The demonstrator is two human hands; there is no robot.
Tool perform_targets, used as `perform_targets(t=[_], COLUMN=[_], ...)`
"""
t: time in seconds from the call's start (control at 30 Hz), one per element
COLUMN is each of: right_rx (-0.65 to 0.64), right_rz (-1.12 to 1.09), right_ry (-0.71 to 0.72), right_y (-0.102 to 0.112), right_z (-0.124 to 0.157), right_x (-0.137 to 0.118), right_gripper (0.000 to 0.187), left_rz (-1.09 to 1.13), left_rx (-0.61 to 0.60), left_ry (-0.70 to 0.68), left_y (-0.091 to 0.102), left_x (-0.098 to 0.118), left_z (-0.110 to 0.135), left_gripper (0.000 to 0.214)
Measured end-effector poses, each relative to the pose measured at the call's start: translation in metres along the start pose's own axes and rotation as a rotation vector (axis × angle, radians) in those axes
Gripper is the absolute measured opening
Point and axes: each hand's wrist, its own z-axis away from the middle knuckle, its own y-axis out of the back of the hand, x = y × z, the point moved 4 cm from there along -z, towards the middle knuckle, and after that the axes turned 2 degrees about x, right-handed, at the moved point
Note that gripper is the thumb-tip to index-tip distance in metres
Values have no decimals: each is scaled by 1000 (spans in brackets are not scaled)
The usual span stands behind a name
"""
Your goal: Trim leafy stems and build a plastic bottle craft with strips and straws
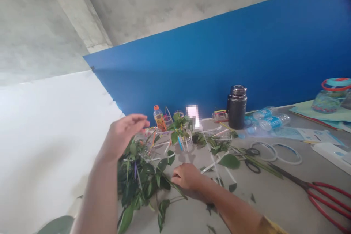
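My left hand point(124, 131) is raised above the table with its fingers stretched out and nothing in it, hovering over a heap of leafy green stems point(142, 179). My right hand point(186, 176) rests low on the grey table point(274, 197), fingers curled round a thin green stem at the edge of the heap. Just beyond the hands stand small clear glass jars point(182, 137) holding leaves and coloured sticks. White strips point(219, 164) lie scattered among loose leaves.
Red-handled shears point(326, 193) lie at the right. Black scissors point(252, 159), white rings point(286, 153), a dark flask point(237, 106), lying water bottles point(267, 119), a small orange-capped bottle point(159, 117) and papers with a clear jar point(330, 97) sit before a blue wall point(246, 51).
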Motion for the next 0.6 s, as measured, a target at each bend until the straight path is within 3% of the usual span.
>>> perform_targets(t=[0.13, 0.23, 0.4, 0.6], right_rx=[25, 27, 5, -10], right_rz=[40, 34, 16, -3], right_ry=[-28, -34, -38, -39], right_y=[-2, 0, 2, 1], right_z=[0, 0, 0, 0], right_x=[0, 2, 4, 4], right_gripper=[29, 29, 26, 27], left_rz=[-369, -520, -661, -711], left_rx=[71, 99, 38, 0], left_ry=[207, 246, 298, 241], left_y=[-57, -86, -102, -87], left_x=[-35, -72, -119, -134], left_z=[-107, -154, -177, -187], left_gripper=[43, 49, 44, 24])
